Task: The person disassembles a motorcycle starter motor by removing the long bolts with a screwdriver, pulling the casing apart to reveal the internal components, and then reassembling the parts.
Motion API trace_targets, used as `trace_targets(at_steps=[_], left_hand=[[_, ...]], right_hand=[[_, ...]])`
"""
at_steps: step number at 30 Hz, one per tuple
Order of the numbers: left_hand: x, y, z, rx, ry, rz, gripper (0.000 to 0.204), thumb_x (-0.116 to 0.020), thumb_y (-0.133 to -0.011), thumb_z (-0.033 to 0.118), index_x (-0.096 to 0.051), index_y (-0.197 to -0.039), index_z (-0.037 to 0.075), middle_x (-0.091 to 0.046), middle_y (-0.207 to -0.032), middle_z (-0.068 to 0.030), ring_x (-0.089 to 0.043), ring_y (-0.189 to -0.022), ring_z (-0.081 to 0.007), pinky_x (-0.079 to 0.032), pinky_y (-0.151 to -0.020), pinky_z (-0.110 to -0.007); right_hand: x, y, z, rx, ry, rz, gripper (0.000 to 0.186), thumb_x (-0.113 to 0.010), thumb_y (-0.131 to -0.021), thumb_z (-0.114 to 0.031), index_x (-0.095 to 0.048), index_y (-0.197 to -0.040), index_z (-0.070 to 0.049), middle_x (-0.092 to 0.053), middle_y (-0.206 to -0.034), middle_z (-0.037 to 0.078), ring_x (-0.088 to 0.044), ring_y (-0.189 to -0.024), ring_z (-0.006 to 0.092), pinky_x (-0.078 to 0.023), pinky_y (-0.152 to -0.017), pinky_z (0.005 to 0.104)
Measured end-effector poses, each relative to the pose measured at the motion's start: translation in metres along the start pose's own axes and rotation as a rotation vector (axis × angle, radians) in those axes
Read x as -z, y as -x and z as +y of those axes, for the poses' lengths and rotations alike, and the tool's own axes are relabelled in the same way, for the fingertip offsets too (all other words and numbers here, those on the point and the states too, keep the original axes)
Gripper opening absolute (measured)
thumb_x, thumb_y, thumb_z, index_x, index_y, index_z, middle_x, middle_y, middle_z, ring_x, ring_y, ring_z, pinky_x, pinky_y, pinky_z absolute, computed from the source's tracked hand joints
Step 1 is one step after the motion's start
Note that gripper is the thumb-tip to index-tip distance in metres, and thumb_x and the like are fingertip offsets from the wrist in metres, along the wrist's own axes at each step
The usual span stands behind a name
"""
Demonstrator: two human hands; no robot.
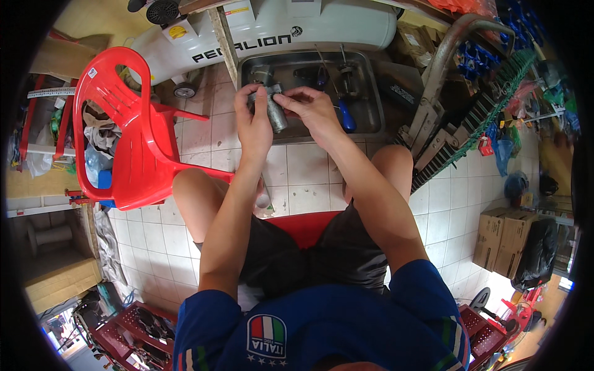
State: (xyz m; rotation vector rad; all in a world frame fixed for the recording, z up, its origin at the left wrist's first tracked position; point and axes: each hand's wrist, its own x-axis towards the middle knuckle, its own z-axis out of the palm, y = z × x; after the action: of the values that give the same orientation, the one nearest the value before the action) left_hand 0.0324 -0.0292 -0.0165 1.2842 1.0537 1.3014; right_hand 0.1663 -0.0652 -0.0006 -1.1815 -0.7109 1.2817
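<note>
Over a dark metal tray (376, 93) on the floor, I hold a grey metal cylindrical part (278, 119) with a wider, flanged upper end. My left hand (255, 123) is closed around its left side, the thumb on top of the wide end. The right hand (315, 114) pinches near the same end with thumb and index finger; whatever lies under its other fingers is hidden. Just beyond the right hand, a screwdriver with a blue handle (346, 116) leans in the tray. Behind it stands a dark metal part with an upright rod (349, 80). Another round metal piece (262, 74) lies at the tray's back left.
A red plastic chair (124, 136) stands close on the left. A large white tank (334, 25) lies behind the tray. On the right is a metal frame (436, 80) beside a green-edged rack (495, 111). Cardboard boxes (504, 241) sit farther right on the tiled floor.
</note>
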Motion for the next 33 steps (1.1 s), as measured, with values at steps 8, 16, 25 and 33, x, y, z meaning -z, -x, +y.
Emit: trace_targets(at_steps=[8, 16, 25, 33], left_hand=[[-0.001, -0.001, 0.0, -0.071, -0.041, 0.033, 0.024, -0.06, -0.102, 0.025, -0.058, -0.114, 0.005, -0.058, -0.115, -0.0095, -0.055, -0.102, -0.0173, -0.045, -0.091, -0.03], [-0.001, -0.001, -0.002, -0.037, -0.006, 0.034, 0.023, -0.059, -0.102, 0.025, -0.057, -0.114, 0.005, -0.058, -0.112, -0.0088, -0.054, -0.1, -0.0158, -0.046, -0.089, -0.029], [-0.002, 0.002, 0.011, 0.014, 0.035, 0.0, 0.023, -0.057, -0.104, 0.026, -0.055, -0.117, 0.006, -0.06, -0.104, -0.0057, -0.055, -0.092, -0.0127, -0.046, -0.083, -0.027], [0.001, -0.002, 0.005, 0.014, 0.039, -0.007, 0.024, -0.058, -0.104, 0.025, -0.055, -0.117, 0.006, -0.06, -0.104, -0.0061, -0.055, -0.091, -0.0121, -0.046, -0.081, -0.027]], right_hand=[[0.004, -0.003, 0.003, -0.042, 0.034, 0.014, 0.027, -0.075, -0.092, -0.023, -0.071, -0.101, 0.001, -0.07, -0.093, 0.006, -0.066, -0.081, 0.0135, -0.055, -0.078, 0.0274], [0.0, -0.003, 0.003, 0.057, 0.112, -0.015, 0.025, -0.076, -0.091, -0.023, -0.072, -0.1, 0.001, -0.07, -0.091, 0.005, -0.065, -0.081, 0.0114, -0.053, -0.076, 0.0256], [0.0, 0.001, 0.0, 0.009, 0.013, -0.003, 0.025, -0.077, -0.09, -0.02, -0.071, -0.099, 0.003, -0.071, -0.096, 0.007, -0.067, -0.088, 0.0137, -0.056, -0.08, 0.0277], [0.003, -0.005, 0.007, -0.034, -0.041, -0.002, 0.024, -0.078, -0.089, -0.019, -0.072, -0.099, 0.003, -0.071, -0.096, 0.007, -0.066, -0.086, 0.0137, -0.056, -0.078, 0.028]])
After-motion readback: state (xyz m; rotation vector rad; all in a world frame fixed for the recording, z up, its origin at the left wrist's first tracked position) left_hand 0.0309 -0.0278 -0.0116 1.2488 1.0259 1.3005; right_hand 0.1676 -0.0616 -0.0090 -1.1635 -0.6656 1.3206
